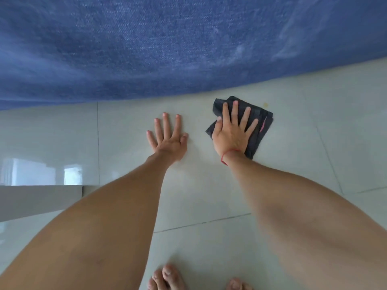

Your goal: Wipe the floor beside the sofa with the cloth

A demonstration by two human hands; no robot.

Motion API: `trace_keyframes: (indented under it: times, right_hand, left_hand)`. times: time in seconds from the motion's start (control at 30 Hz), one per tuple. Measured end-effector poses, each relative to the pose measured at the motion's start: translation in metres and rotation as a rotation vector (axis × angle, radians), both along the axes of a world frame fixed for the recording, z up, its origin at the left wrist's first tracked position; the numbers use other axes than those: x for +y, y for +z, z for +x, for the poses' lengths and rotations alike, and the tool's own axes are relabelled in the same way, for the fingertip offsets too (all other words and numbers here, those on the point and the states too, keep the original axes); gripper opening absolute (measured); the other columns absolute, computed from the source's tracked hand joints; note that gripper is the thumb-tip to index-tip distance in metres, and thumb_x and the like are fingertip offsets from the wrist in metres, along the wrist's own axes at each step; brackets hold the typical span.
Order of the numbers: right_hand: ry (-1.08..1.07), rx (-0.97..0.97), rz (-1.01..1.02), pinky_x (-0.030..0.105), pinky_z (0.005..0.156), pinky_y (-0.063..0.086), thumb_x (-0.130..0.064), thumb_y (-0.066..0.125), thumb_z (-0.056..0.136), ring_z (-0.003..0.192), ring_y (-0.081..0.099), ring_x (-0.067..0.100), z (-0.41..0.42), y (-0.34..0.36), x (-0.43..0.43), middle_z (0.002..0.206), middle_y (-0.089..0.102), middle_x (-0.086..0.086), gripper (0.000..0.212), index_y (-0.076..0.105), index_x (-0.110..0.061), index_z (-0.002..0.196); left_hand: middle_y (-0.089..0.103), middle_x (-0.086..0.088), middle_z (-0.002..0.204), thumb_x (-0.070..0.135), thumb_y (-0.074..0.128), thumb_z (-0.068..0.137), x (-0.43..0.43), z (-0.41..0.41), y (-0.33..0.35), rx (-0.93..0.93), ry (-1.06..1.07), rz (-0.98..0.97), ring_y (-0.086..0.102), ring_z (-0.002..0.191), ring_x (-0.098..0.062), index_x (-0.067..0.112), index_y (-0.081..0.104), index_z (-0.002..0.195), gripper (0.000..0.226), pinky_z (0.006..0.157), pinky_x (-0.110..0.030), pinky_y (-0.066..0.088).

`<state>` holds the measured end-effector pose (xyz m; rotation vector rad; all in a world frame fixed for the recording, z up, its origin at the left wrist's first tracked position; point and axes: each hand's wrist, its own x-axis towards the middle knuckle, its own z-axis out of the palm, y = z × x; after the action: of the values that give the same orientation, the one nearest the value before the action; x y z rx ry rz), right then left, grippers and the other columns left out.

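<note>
Pressing cloth flat under right hand, near sofa edge, left hand splayed on floor

Non-task items at the margins of the scene.
A red string circled one wrist, thin and bright. A grey slab-like ledge entered from the frame's left edge, its top flat and matte, ending in a square corner; what it belonged to could not be told. Just above it, pale window-like reflections lay on the glossy surface. Bare toes showed at the bottom edge, with more toes further right, partly cut off.
</note>
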<state>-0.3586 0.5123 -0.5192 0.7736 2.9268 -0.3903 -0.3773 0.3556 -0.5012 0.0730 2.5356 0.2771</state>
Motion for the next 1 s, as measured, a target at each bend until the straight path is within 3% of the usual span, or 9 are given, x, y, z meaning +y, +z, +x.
trace_keyframes:
  times: [0.13, 0.27, 0.37, 0.47, 0.63, 0.73, 0.83, 1.0]
  right_hand:
    - [0.282, 0.046, -0.004, 0.056, 0.118, 0.009, -0.039, 0.029, 0.097, 0.147, 0.021, 0.029, 0.021, -0.004, -0.025, 0.158, 0.029, -0.007, 0.049, 0.036, -0.031, 0.146]
    - [0.438, 0.063, 0.021, 0.046, 0.116, 0.015, -0.036, 0.029, 0.096, 0.142, 0.036, 0.027, 0.063, -0.005, 0.012, 0.150, 0.043, -0.005, 0.049, 0.046, -0.026, 0.141]
    - [0.166, 0.049, 0.044, 0.044, 0.116, 0.011, -0.039, 0.023, 0.096, 0.143, 0.033, 0.024, 0.074, -0.004, 0.055, 0.154, 0.037, -0.007, 0.052, 0.042, -0.028, 0.143]
    - [-0.129, 0.003, 0.027, 0.051, 0.119, 0.008, -0.042, 0.021, 0.098, 0.148, 0.018, 0.025, 0.053, 0.000, 0.085, 0.160, 0.023, -0.008, 0.053, 0.032, -0.030, 0.148]
    - [-0.297, -0.013, -0.041, 0.063, 0.115, -0.005, -0.040, 0.024, 0.099, 0.149, -0.003, 0.033, -0.017, 0.004, 0.077, 0.163, 0.006, -0.008, 0.053, 0.019, -0.033, 0.151]
    - [-0.072, 0.001, -0.038, 0.062, 0.115, -0.006, -0.038, 0.028, 0.099, 0.150, 0.000, 0.032, -0.036, 0.001, 0.040, 0.162, 0.012, -0.010, 0.050, 0.024, -0.035, 0.149]
    - [0.185, 0.029, -0.029, 0.060, 0.115, 0.002, -0.038, 0.031, 0.098, 0.148, 0.015, 0.031, -0.025, 0.001, -0.009, 0.159, 0.025, -0.011, 0.048, 0.034, -0.034, 0.146]
    - [0.391, 0.009, -0.101, 0.051, 0.118, 0.007, -0.038, 0.022, 0.094, 0.146, 0.026, 0.026, 0.034, 0.002, -0.034, 0.154, 0.036, -0.011, 0.053, 0.040, -0.031, 0.144]
  left_hand:
    - [-0.033, 0.002, 0.156, 0.045, 0.012, 0.099, 0.002, -0.001, 0.002, -0.032, -0.004, -0.007, -0.029, 0.145, -0.023, 0.039, -0.019, 0.148, 0.058, 0.116, -0.050, -0.017]
    - [-0.034, 0.002, 0.156, 0.047, 0.011, 0.100, 0.001, 0.000, 0.007, -0.043, -0.011, -0.022, -0.029, 0.145, -0.023, 0.038, -0.019, 0.149, 0.058, 0.116, -0.049, -0.017]
    - [-0.032, 0.002, 0.157, 0.047, 0.011, 0.100, 0.002, 0.001, 0.008, -0.033, -0.011, -0.012, -0.028, 0.145, -0.023, 0.039, -0.018, 0.149, 0.058, 0.117, -0.049, -0.017]
    - [-0.032, 0.002, 0.157, 0.047, 0.011, 0.099, 0.003, 0.002, 0.006, -0.023, -0.006, -0.014, -0.028, 0.145, -0.023, 0.039, -0.018, 0.149, 0.058, 0.117, -0.049, -0.017]
    - [-0.033, 0.002, 0.156, 0.046, 0.011, 0.099, 0.002, 0.000, -0.001, 0.002, -0.012, -0.024, -0.029, 0.145, -0.023, 0.039, -0.019, 0.148, 0.058, 0.116, -0.049, -0.017]
    - [-0.033, 0.002, 0.156, 0.046, 0.011, 0.100, 0.003, 0.001, -0.001, -0.013, -0.014, -0.028, -0.029, 0.145, -0.023, 0.040, -0.019, 0.148, 0.058, 0.116, -0.049, -0.018]
    - [-0.034, 0.003, 0.156, 0.045, 0.014, 0.100, 0.003, -0.001, -0.001, -0.029, 0.002, -0.020, -0.029, 0.145, -0.022, 0.041, -0.019, 0.148, 0.058, 0.116, -0.049, -0.018]
    - [-0.030, 0.004, 0.158, 0.040, 0.020, 0.101, 0.000, -0.002, 0.007, -0.054, 0.041, 0.058, -0.028, 0.145, -0.020, 0.041, -0.014, 0.149, 0.059, 0.117, -0.048, -0.016]
